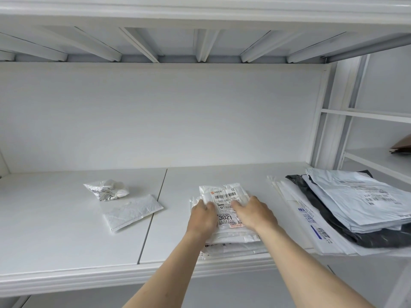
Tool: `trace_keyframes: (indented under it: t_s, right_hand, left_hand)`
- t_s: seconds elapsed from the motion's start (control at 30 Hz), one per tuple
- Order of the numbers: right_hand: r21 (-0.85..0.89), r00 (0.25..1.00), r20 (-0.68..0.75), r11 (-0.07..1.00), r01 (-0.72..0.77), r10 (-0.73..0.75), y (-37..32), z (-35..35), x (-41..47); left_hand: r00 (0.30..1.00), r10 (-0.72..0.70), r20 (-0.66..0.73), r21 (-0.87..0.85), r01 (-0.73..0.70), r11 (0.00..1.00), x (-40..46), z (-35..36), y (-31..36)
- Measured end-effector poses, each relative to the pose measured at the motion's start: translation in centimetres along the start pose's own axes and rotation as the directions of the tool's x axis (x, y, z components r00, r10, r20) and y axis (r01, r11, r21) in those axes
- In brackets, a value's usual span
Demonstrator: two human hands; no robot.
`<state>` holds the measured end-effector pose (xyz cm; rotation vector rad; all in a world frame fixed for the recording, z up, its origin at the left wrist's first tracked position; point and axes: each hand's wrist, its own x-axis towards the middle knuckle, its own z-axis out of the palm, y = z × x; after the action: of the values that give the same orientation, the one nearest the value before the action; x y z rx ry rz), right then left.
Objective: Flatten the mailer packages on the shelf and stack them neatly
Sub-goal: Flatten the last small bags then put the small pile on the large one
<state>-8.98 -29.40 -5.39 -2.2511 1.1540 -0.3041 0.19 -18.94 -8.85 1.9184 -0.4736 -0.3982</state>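
The white shelf board (66, 230) has bare room at nine o'clock and along the back wall. A crumpled white plastic mailer (106, 189) and a flat white padded mailer (130, 211) sit at ten o'clock — a tall mixed pile of grey, black and white mailers (355, 210) fills three o'clock.

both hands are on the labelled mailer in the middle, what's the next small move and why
Probably reach with the left hand for the crumpled mailer at the back left. The labelled mailer under both hands already looks flat on its small stack, with the right hand also pressing it. The crumpled one is the only package plainly unflattened; the padded mailer beside it lies flat but unstacked.
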Motion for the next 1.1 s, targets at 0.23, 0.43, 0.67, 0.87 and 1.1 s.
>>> trace_keyframes:
  t_s: [0.23, 0.43, 0.67, 0.87, 1.1]
  right_hand:
    - [-0.137, 1.000, 0.003, 0.990, 0.022, -0.022, -0.6, -0.9, -1.2]
    - [-0.182, 0.908, 0.390, 0.954, 0.238, -0.152, -0.4, -2.4, -2.6]
    - [-0.416, 0.846, 0.522, 0.835, 0.361, -0.106, 0.0, -2.0, -3.4]
    - [-0.339, 0.862, 0.427, 0.836, 0.432, -0.272, 0.5, -2.3, -3.2]
    - [-0.461, 0.874, 0.442, 0.785, 0.413, -0.200, -2.3, -2.5, -4.2]
  left_hand:
    - [0.999, 0.008, -0.041, 0.065, -0.005, 0.998, -0.8, -1.7, 0.7]
    - [0.999, -0.022, 0.043, 0.003, 0.022, 1.000, -1.7, -3.4, 1.3]
    - [0.996, 0.014, 0.087, 0.023, -0.016, 1.000, -2.6, -3.1, 0.8]
    - [0.996, 0.055, 0.067, 0.147, -0.064, 0.987, -3.0, -3.3, 0.9]
    - [0.998, 0.058, 0.034, 0.195, -0.064, 0.979, -2.8, -5.6, 0.8]
